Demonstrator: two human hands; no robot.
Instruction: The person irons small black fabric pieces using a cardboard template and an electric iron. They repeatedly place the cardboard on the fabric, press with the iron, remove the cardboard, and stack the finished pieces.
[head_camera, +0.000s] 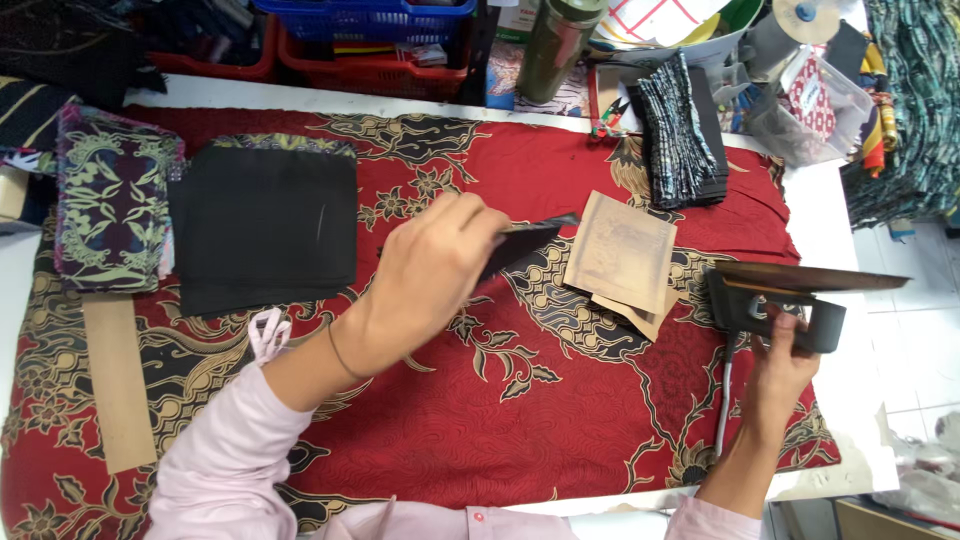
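On the counter lies a red patterned cloth with a woven texture. The left hand has its fingers closed around a thin black flat piece, held above the cloth. The right hand grips the dark iron, beside the tan folded fabric.

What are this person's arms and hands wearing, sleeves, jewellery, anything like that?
Both arms wear pale pink long sleeves, pushed up the forearms. The left cuff looks bunched, with a small loop of the same pink cloth sticking out. A thin dark band circles the left wrist. The left hand and right hand are bare: no gloves, and no rings that can be seen.
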